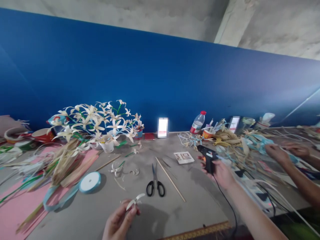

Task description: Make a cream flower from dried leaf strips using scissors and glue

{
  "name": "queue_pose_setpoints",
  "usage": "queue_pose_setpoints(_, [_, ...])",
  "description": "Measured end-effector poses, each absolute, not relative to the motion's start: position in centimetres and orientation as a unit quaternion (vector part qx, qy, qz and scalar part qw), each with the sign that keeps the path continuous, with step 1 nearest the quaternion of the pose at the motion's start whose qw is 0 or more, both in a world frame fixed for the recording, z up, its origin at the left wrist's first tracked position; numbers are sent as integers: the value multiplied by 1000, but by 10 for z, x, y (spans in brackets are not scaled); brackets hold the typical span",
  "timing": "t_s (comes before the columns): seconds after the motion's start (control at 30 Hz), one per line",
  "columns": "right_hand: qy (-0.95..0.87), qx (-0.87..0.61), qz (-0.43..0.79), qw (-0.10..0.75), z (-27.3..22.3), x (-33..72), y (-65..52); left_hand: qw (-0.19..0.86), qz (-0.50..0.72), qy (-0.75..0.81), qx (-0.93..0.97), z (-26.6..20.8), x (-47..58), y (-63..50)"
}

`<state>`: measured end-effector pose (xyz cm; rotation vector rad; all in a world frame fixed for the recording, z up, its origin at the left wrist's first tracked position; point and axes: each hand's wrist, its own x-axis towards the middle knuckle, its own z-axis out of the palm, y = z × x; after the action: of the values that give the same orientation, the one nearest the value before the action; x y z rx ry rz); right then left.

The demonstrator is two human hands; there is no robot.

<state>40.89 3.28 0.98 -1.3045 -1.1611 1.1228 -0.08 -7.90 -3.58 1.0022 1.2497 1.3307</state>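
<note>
Near the front of the table, my left hand (122, 218) pinches a small white petal piece (135, 202) between thumb and fingertips. My right hand (221, 171) is wrapped round the grip of a black hot glue gun (208, 158), held above the table to the right, with its cord hanging down. Black-handled scissors (155, 185) lie between the hands, and a thin wooden stick (170, 179) rests beside them. Loose white petals (116, 169) are scattered left of the scissors. A white square card (184, 157) with dark marks lies left of the glue gun.
White artificial flowers (107, 120) stand at the back left. A ribbon roll (90, 182) and straw-like strips on pink sheets (25, 210) lie at left. A bottle (198, 122) stands at the back. A power strip (257, 193) is at right, near another person's hands (280, 153).
</note>
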Motion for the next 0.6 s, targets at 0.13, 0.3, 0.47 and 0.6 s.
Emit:
queue_pose_setpoints(0.13, [-402,-463,563,555,23,366,5,578,549,485,360,-35,3,-74])
queue_pose_setpoints(0.3, [-513,-480,553,448,28,289,-47,634,559,416,336,-9,17,-72])
queue_pose_setpoints(0.47, [-669,-495,433,345,32,239,-79,686,574,347,283,7,25,-71])
queue_pose_setpoints(0.6, [-746,-467,355,316,28,225,-78,698,583,330,254,7,26,-73])
